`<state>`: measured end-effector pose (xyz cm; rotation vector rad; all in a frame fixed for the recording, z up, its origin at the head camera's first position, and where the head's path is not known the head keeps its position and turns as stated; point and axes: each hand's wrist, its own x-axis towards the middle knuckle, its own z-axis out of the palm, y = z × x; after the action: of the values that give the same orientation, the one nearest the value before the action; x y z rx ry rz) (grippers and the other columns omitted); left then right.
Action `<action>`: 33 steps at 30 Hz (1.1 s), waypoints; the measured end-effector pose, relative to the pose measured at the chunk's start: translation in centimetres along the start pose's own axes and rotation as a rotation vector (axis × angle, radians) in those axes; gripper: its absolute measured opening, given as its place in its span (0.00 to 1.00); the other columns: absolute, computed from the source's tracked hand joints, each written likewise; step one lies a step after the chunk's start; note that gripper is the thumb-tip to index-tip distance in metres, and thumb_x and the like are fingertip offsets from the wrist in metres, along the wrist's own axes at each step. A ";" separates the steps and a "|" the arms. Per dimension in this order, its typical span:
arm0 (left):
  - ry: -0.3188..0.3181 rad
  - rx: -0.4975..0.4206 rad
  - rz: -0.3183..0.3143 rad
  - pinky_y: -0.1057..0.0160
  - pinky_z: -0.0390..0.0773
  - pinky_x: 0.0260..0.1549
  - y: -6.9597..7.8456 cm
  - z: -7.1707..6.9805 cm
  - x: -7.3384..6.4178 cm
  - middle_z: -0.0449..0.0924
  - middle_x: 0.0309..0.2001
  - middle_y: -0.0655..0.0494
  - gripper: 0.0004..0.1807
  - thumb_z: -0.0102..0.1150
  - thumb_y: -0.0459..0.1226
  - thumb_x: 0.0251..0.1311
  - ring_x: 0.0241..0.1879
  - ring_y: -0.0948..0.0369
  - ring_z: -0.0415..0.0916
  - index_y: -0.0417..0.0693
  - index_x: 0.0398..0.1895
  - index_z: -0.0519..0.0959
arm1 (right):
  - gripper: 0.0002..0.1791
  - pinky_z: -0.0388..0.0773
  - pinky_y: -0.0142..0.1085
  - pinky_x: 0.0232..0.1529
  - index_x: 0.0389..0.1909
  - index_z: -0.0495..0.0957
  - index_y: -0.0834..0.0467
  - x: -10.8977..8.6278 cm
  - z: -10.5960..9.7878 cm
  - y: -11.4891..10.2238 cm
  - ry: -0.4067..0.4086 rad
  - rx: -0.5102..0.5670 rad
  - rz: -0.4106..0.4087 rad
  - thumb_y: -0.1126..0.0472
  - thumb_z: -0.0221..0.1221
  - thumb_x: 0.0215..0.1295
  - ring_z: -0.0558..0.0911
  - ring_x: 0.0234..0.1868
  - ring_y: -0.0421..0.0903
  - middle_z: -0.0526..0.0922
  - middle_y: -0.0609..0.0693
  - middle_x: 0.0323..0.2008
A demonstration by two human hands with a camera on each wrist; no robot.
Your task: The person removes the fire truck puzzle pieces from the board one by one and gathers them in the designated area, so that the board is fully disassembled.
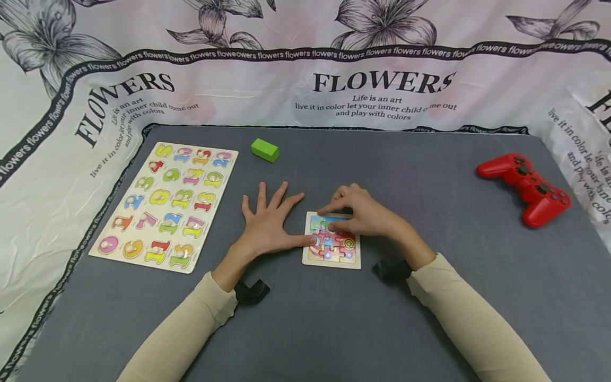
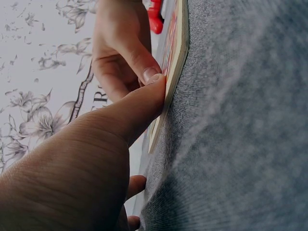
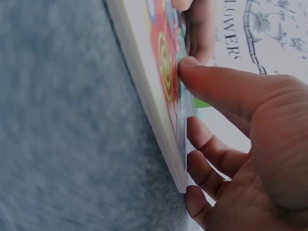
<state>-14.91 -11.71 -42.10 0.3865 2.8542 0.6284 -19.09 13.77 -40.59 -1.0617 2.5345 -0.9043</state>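
Observation:
A small jigsaw puzzle (image 1: 350, 255) with a pale wooden frame and bright interlocking pieces lies flat between the hands. My left hand (image 1: 265, 228) spreads its fingers on the cloth to the left of it. The left thumb reaches over the frame and presses the picture near its left side. From the right, my right hand (image 1: 363, 212) grips the puzzle's far side, thumb on the pieces and fingers curled at the far edge. Its index finger stretches to the far left corner. In the right wrist view the right thumb (image 3: 216, 79) touches the picture beside a yellow spiral. The right hand covers the puzzle's far right part.
A number board (image 1: 162, 212) with colourful numerals lies to the left. Beyond the left hand sits a green block (image 1: 264, 150). A red game controller (image 1: 525, 188) is at the far right. Grey cloth (image 1: 305, 329) covers the table, against a flower-printed sheet (image 1: 238, 95).

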 end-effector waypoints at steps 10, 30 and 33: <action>0.005 -0.008 0.002 0.25 0.22 0.69 0.0 -0.1 -0.1 0.38 0.85 0.54 0.58 0.67 0.72 0.45 0.81 0.40 0.18 0.68 0.80 0.58 | 0.18 0.54 0.44 0.46 0.53 0.88 0.48 -0.3 0.3 0.0 0.026 0.035 0.021 0.60 0.72 0.61 0.65 0.42 0.48 0.78 0.49 0.43; 0.008 -0.005 0.005 0.24 0.22 0.68 0.0 0.2 0.0 0.38 0.85 0.55 0.58 0.66 0.73 0.45 0.81 0.40 0.18 0.70 0.80 0.57 | 0.16 0.53 0.45 0.48 0.51 0.87 0.49 -0.5 0.9 0.7 0.083 0.183 -0.021 0.59 0.72 0.61 0.69 0.45 0.47 0.85 0.47 0.47; 0.008 -0.005 0.008 0.24 0.22 0.68 0.0 0.2 0.0 0.38 0.85 0.55 0.58 0.66 0.73 0.45 0.81 0.40 0.18 0.69 0.80 0.57 | 0.15 0.59 0.44 0.50 0.51 0.87 0.50 -0.5 1.0 0.6 0.092 0.233 -0.026 0.61 0.71 0.63 0.69 0.44 0.47 0.87 0.46 0.47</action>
<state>-14.86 -11.62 -42.26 0.3964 2.8591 0.6399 -18.63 13.99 -41.69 -1.0036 2.4160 -1.2469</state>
